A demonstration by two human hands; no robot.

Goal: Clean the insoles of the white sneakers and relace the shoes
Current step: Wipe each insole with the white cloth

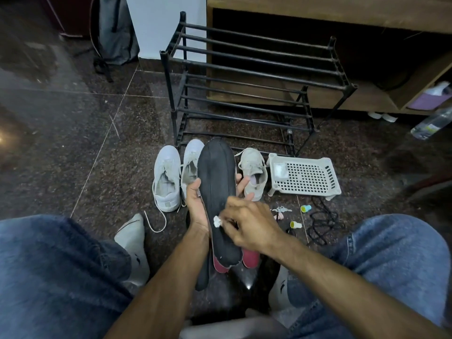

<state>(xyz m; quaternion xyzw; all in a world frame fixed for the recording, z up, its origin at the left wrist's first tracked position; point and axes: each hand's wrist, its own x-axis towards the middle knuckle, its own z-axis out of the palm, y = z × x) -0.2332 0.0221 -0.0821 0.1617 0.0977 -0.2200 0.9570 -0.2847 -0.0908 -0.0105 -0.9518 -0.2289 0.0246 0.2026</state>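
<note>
Left hand (195,204) cupped round the left edge of the insole (217,192), thumb on the front face, fingertips showing past its right edge; it grips the insole upright, toe end up, dark face toward the camera. Right hand (249,226) curled, pinching a small white wad (217,220) and pressing it on the lower half of the insole, just right of the left wrist. Slight blur on the right hand, so the exact finger layout is unclear.

Left to right on the floor (73,130): white sock foot (133,243) between the knees' left side, loose lace (156,222) trailing from the pair of sneakers (168,177), which stand side by side, toes away, directly behind the left hand. The right one of the pair is partly hidden by the insole. Below the held insole, more insoles lie on the floor: a dark one (203,277) and two red heel ends (250,259). A third sneaker (253,173) sits just right of the insole, something lilac inside it. Next to it a white perforated tray (305,177), upside-down on short legs, with a small clear packet (280,170) on its left end. In front of the tray: keys (281,209), two small yellow caps (305,208), black cord (322,221). Black rack (244,77) behind everything, shelves bare
</note>
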